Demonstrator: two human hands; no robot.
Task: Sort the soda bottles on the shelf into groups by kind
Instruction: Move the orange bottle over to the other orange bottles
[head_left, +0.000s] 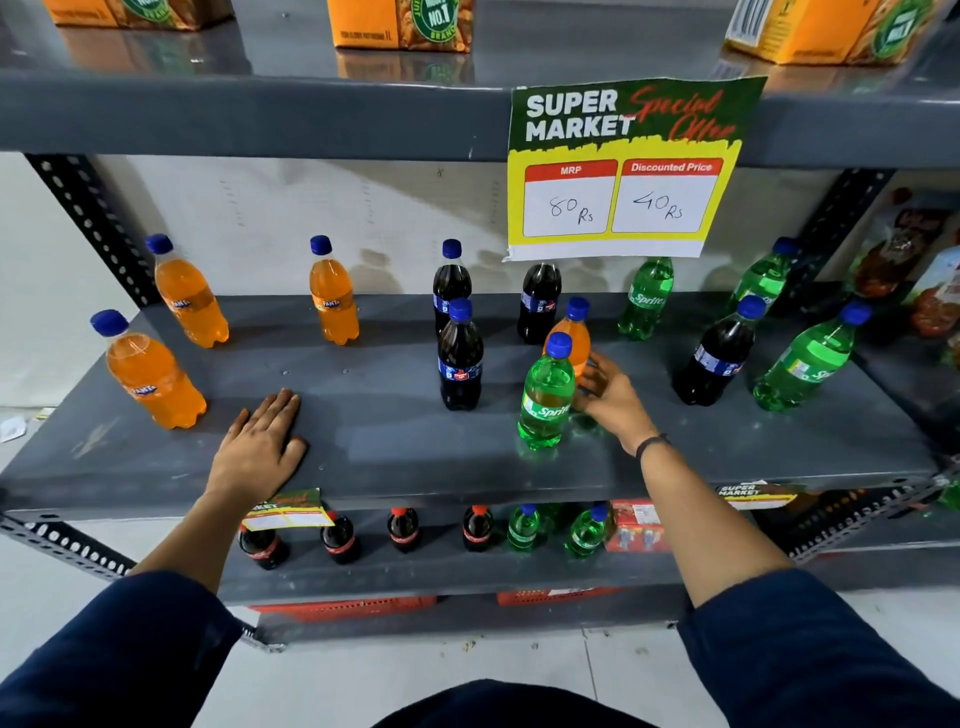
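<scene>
The grey shelf board (389, 447) holds blue-capped soda bottles. Three orange Fanta bottles (189, 304) (332, 306) (150, 382) stand at the left. Three dark cola bottles (451, 286) (460, 366) (539, 304) are in the middle, and another cola bottle (719, 361) is at the right. Green Sprite bottles (647, 299) (763, 280) (802, 366) stand at the right. A front Sprite bottle (545, 402) partly hides a fourth Fanta bottle (575, 338). My right hand (608, 397) has its fingers against that Fanta's right side; the grip is hidden. My left hand (262, 441) lies flat on the board.
A special-offer price sign (623, 171) hangs from the shelf above, over the rear bottles. Orange cartons (400, 26) sit on the top shelf. The lower shelf carries red-capped cola bottles (337, 538) and small green bottles (522, 527). Snack packets (924, 270) stand at the far right.
</scene>
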